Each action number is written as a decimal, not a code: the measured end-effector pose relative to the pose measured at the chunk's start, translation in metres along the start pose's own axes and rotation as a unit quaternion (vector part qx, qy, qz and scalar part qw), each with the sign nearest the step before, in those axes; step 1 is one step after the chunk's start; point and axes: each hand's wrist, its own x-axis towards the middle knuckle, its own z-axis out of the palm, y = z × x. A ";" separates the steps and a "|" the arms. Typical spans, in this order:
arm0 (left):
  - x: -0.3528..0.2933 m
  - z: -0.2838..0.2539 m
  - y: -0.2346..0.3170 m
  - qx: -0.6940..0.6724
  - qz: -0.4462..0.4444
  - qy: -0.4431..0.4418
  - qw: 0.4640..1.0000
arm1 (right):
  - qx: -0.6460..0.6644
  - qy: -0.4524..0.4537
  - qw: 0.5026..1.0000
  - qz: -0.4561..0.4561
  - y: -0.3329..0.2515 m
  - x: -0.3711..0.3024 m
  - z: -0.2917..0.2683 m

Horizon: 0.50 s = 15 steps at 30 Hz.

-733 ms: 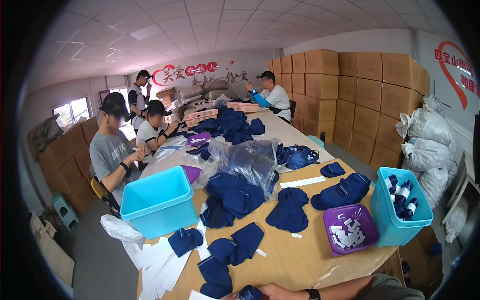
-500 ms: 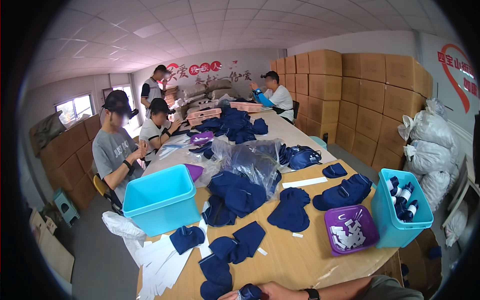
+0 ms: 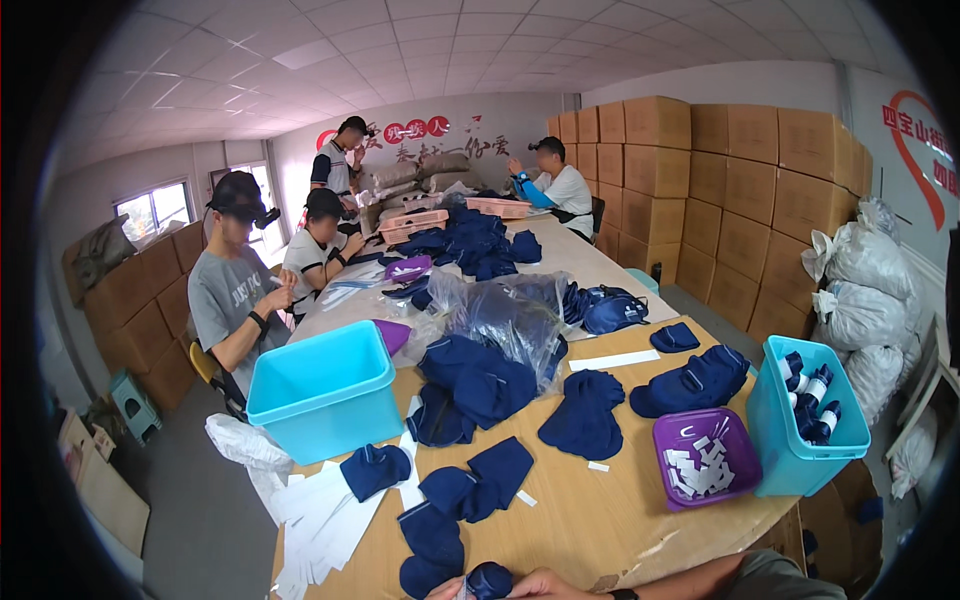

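At the table's near edge I have a rolled navy cloth cap [image 3: 490,580] between my hands. My left hand [image 3: 446,591] pinches its left side, where a bit of pale strip shows by the fingertips. From the right, my right hand [image 3: 545,583] closes on the same roll; the frame's lower edge cuts off part of both hands. Just beyond lie flat navy cloth pieces [image 3: 432,535] in an overlapping row. White paper strips [image 3: 325,520] fan out on the left. A purple basket [image 3: 707,458] of small white pieces stands to the right.
A turquoise bin [image 3: 325,395] stands at the left edge. Another turquoise bin [image 3: 808,420] on the right holds rolled navy items with white bands. Navy caps [image 3: 475,375] and clear plastic [image 3: 505,315] cover mid-table. Several co-workers sit or stand farther along. Cartons [image 3: 740,200] line the right wall.
The roll and both hands have shifted slightly left, and the roll is turned a little. My right wrist sits lower in the picture. The view has tilted slightly.
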 end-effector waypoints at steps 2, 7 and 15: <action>-0.001 -0.002 -0.002 -0.005 -0.023 0.006 1.000 | -0.008 0.017 1.000 -0.005 0.000 -0.003 0.002; 0.007 0.004 0.026 -0.023 -0.131 0.011 0.991 | -0.046 0.002 0.999 -0.024 -0.003 -0.002 -0.001; 0.011 0.022 0.049 0.042 -0.145 0.066 0.986 | -0.075 0.000 0.997 -0.021 0.007 0.001 -0.008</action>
